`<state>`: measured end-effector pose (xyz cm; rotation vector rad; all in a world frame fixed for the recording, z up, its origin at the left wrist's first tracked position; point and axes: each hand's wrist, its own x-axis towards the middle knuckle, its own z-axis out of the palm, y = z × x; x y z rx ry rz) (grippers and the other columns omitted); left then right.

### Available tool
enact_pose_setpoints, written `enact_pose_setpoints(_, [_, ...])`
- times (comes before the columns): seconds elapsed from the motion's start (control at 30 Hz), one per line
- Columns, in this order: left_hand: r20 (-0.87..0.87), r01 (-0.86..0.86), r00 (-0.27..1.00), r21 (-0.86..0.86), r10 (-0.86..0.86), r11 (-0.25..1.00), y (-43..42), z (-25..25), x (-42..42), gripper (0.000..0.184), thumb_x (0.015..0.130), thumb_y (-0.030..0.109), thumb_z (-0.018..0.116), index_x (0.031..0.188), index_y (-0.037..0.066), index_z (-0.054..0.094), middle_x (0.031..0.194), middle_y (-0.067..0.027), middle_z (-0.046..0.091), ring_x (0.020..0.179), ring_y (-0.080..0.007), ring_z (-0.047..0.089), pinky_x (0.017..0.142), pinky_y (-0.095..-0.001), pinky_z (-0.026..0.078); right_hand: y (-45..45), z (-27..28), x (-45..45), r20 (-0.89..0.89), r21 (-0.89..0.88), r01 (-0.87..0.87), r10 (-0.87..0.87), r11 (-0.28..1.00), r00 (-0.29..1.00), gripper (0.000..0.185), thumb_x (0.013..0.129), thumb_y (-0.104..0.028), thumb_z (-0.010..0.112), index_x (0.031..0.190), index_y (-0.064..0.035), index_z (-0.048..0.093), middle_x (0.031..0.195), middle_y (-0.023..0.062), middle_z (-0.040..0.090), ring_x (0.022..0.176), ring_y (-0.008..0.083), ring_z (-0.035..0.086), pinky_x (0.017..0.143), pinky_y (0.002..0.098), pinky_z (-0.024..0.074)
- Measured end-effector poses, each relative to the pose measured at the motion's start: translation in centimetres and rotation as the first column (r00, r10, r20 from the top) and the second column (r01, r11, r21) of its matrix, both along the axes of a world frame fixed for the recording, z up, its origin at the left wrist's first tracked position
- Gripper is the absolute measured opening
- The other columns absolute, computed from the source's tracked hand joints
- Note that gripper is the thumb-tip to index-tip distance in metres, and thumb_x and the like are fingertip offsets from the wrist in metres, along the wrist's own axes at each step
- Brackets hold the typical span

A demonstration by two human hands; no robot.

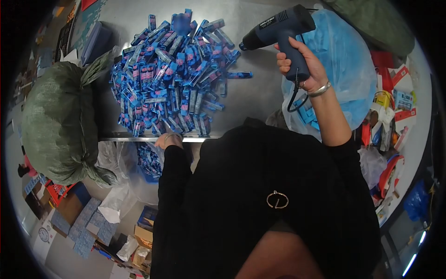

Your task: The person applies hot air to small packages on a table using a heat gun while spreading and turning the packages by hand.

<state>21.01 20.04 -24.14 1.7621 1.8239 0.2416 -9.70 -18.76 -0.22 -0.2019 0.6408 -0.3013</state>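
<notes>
Right hand [316, 69], at 1 to 2 o'clock from the centre of view: fingers wrapped around the handle of a dark heat gun [278, 30]. The nozzle points toward 9 o'clock, just beside the pile's near edge; the hold appears chosen to aim the nozzle across the packets. The cord [293, 95] hangs in a loop below the handle, clear of the nozzle.

The pile of blue packets [172, 79] lies at 11 o'clock on the metal table [260, 100], heaped loosely, presumably to remain within reach. One packet [240, 75] projects toward 3 o'clock from the heap.

Left hand [170, 139], at 9 o'clock: at the table's front rim, apparently for steadying. Its fingers are poorly shown; whether they pinch the rim or merely rest cannot be told.

A tied green sack [60, 121] stands farther out at 9 o'clock; a blue plastic bag [346, 65] sits at 2 o'clock, beyond the right hand.
</notes>
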Motion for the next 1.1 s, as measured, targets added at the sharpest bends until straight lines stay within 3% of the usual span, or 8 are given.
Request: enact_pose_setpoints(1.1, [0.0, 0.14, 0.99, -0.064, -0.141, 0.988, -0.2, 1.2, -0.8, 0.081, 0.099, 0.05, 0.016, 0.103, -0.015, 0.065, 0.105, -0.0257, 0.066, 0.105, -0.0389, 0.063, 0.097, -0.0413, 0.048, -1.3, 0.9, 1.1, -0.043, 0.117, -0.052, 0.057, 0.992, 0.997, 0.04, 0.091, -0.029, 0.064, 0.106, 0.0035, 0.046, 0.082, 0.0086, 0.054, 0.066, 0.0139, 0.056, 0.058, 0.0268, 0.0512])
